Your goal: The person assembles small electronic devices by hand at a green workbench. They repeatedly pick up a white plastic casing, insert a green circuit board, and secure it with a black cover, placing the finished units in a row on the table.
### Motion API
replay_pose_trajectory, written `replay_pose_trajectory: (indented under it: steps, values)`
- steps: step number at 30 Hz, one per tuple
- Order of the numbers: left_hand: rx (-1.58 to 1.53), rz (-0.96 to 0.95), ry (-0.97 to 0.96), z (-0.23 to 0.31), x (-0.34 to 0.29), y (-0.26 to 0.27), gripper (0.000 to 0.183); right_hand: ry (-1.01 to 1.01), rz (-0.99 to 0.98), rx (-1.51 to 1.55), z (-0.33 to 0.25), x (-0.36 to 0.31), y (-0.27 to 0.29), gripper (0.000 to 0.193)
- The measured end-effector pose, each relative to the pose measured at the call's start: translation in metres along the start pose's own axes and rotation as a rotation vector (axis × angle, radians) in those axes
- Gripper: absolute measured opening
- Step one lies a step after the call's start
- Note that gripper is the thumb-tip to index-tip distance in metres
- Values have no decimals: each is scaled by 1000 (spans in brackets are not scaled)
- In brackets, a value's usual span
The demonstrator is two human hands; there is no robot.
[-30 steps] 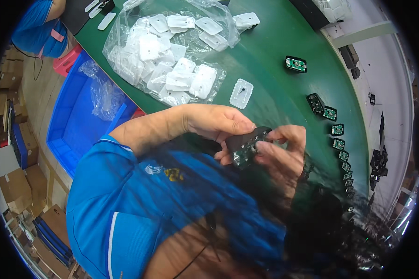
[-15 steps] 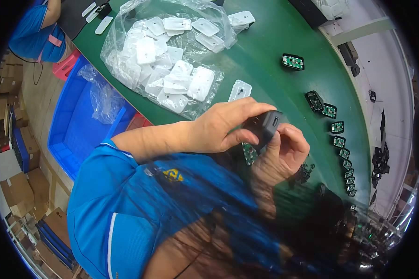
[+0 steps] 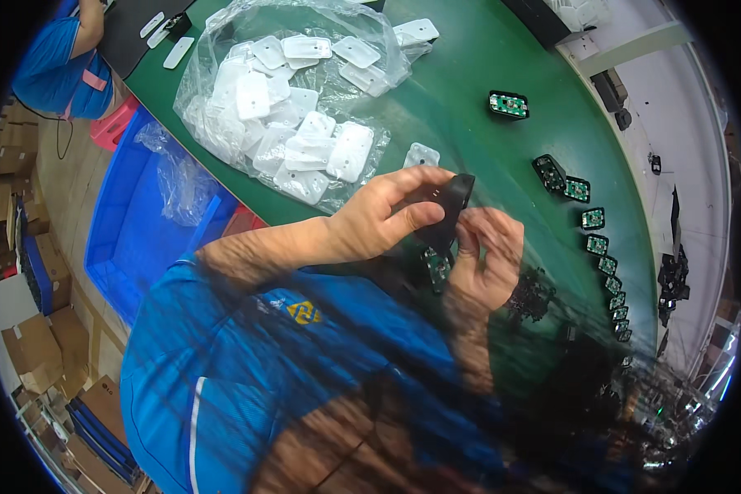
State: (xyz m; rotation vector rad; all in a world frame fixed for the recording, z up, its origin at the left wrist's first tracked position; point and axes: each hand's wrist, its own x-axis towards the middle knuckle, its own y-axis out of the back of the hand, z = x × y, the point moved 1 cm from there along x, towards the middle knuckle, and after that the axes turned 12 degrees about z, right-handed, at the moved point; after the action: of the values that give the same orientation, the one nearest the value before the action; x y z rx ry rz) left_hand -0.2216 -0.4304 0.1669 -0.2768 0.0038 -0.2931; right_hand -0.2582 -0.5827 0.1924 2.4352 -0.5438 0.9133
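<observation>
My left hand (image 3: 387, 216) and my right hand (image 3: 487, 262) meet over the green table (image 3: 469, 82), both gripping a small black plastic housing (image 3: 451, 206) held on edge. The left thumb and fingers pinch its near side, and the right fingertips press on its far side. Just below the hands lies a black piece with a green circuit board (image 3: 438, 267). A single white pad (image 3: 421, 156) lies on the table right above my left hand. Dark hair hangs blurred across the lower part of the view.
An open clear bag of white pads (image 3: 292, 107) lies at the back left. Several black housings with green boards (image 3: 594, 221) line the table's right side, one more (image 3: 509, 104) farther back. A blue bin (image 3: 136, 222) stands left of the table. Another person in blue (image 3: 62, 58) sits top left.
Both hands lifted the black housing up and away from the table and turned it on edge. The head view shifted slightly, so the bag sits lower in the picture.
</observation>
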Motion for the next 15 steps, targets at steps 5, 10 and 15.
replay_pose_trajectory:
  steps: [5, 10, 15]
  values:
    - [330, -93, -309, 1, 10, 6, 47, -408, -65, 234, 7, 3, 4, 11]
    - [546, -166, -508, 4, 12, 6, 53, -946, -238, 692, 31, -1, 10, 23]
    - [234, -288, -179, -2, 12, 8, 52, -932, -452, 742, 37, 16, 8, 84]
